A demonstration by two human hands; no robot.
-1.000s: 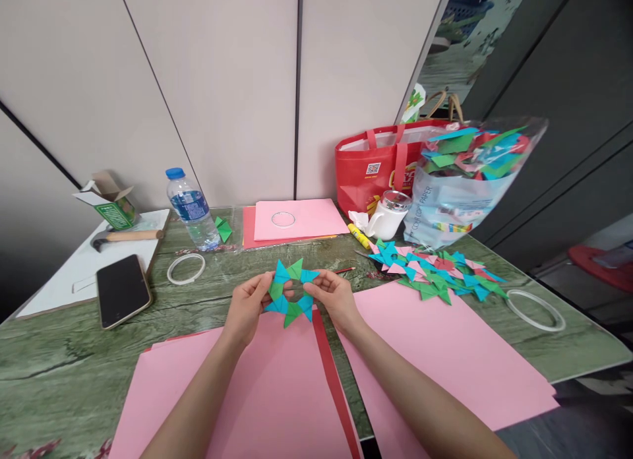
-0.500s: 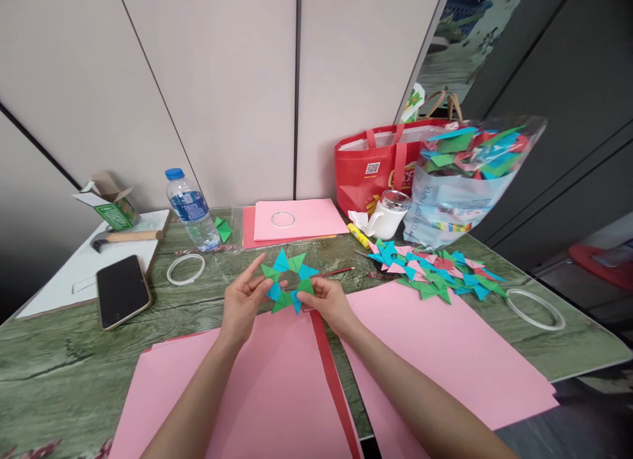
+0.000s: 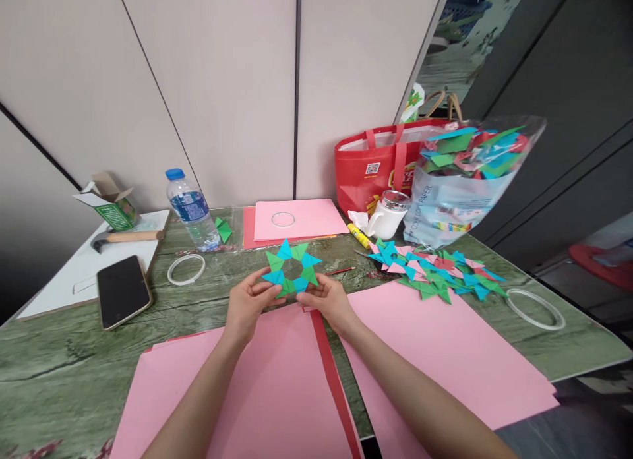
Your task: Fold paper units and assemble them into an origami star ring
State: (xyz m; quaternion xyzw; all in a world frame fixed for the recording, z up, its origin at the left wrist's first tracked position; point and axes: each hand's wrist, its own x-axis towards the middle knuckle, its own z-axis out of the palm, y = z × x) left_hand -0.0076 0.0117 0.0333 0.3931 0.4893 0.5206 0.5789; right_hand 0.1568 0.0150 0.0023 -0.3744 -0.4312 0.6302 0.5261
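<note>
A folded paper star ring point(image 3: 309, 274), made of alternating green and blue pieces with a hole in the middle, is held up above the pink sheets. My left hand point(image 3: 248, 305) pinches its lower left edge between thumb and fingers. At the lower right edge, my right hand point(image 3: 327, 302) grips it the same way. Beneath my forearms lie a pink paper stack point(image 3: 267, 380) with a red sheet showing at its right side, and a second pink stack point(image 3: 435, 347) to the right. Several finished paper stars point(image 3: 435, 271) lie in a pile beyond that second stack.
A water bottle point(image 3: 190, 212), phone point(image 3: 123, 291), hammer point(image 3: 131, 236) and white ring point(image 3: 185, 270) are at left. At the back right stand a white mug point(image 3: 388, 216), red bag point(image 3: 356, 179) and plastic bag of folded paper point(image 3: 450, 202). Another white ring point(image 3: 535, 309) lies far right.
The star ring has risen slightly and its points now sit closer together, with a smaller hole in the middle. My left hand's fingers have drawn in beneath its lower edge.
</note>
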